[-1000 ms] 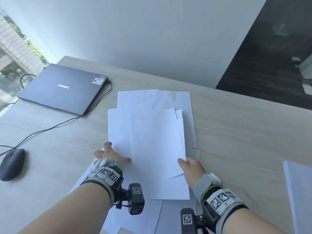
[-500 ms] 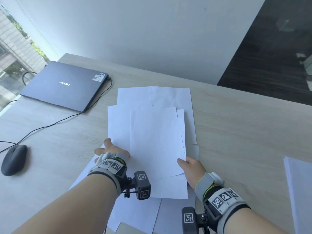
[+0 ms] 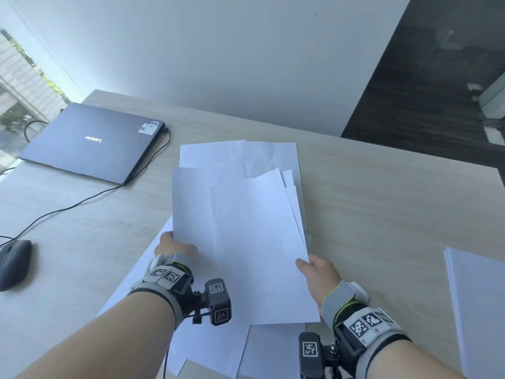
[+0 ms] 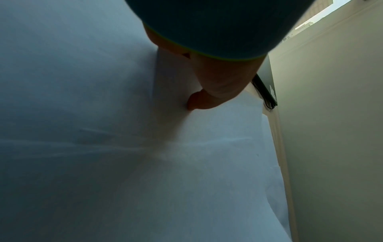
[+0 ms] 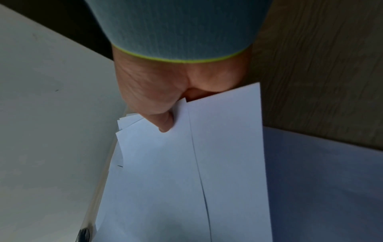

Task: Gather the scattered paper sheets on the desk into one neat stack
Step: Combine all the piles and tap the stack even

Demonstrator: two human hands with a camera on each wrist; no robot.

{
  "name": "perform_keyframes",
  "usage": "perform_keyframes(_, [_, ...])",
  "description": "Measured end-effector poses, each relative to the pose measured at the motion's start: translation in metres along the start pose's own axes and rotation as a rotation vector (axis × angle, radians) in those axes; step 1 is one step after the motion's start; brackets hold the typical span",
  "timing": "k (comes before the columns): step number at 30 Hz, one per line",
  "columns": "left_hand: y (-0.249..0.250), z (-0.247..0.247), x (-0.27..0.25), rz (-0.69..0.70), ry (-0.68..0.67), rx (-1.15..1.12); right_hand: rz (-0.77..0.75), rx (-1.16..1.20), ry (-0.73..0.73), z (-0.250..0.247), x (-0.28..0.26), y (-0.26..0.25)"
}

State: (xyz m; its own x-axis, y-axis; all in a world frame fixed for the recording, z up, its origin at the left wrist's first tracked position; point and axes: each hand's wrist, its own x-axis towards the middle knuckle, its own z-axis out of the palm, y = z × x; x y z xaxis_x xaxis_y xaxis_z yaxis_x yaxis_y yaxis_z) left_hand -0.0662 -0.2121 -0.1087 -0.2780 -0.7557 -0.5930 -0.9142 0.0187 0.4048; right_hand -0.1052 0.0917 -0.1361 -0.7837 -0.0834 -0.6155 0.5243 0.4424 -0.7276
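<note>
A loose bundle of white paper sheets [image 3: 246,228] is held between both hands above the light wooden desk [image 3: 382,214], its edges fanned and uneven. My left hand [image 3: 175,242] grips the bundle's left edge, fingers hidden beneath the paper. My right hand [image 3: 303,265] pinches the lower right edge with the thumb on top. In the right wrist view the thumb [image 5: 163,121] presses on the fanned sheets [image 5: 176,180]. A fingertip [image 4: 196,101] digs into the paper [image 4: 103,147] in the left wrist view. More sheets lie flat on the desk beyond the bundle [image 3: 262,154] and under my wrists [image 3: 218,351].
A closed dark laptop [image 3: 93,140] with a black cable [image 3: 82,203] sits at the far left. A dark mouse [image 3: 13,261] lies at the left edge. Another white paper pile [image 3: 481,310] lies at the right edge. A wall runs behind the desk.
My left hand went from lying flat on the sheets to gripping their left edge. The bundle has risen off the desk, tilted toward me. My right hand kept its pinch.
</note>
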Motion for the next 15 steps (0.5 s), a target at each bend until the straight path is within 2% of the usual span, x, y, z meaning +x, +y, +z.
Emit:
perform_keyframes(4, [-0.017, 0.0, -0.009, 0.129, -0.103, -0.158, 0.003, 0.142, 0.013, -0.013, 0.003, 0.008])
perform_keyframes(8, [-0.029, 0.005, -0.023, 0.102, -0.371, -0.275, -0.001, 0.153, 0.05, -0.019, 0.006, 0.014])
perform_keyframes(10, [-0.032, 0.01, -0.033, 0.078, -0.452, -0.282, -0.007, 0.122, 0.048, -0.015, 0.004, 0.012])
perform_keyframes(12, [-0.032, 0.018, -0.042, 0.075, -0.504, -0.276, -0.012, 0.085, 0.012, -0.008, 0.001, 0.012])
perform_keyframes(15, [-0.031, 0.031, -0.047, 0.152, -0.484, -0.212, -0.032, 0.036, -0.063, 0.003, -0.005, 0.011])
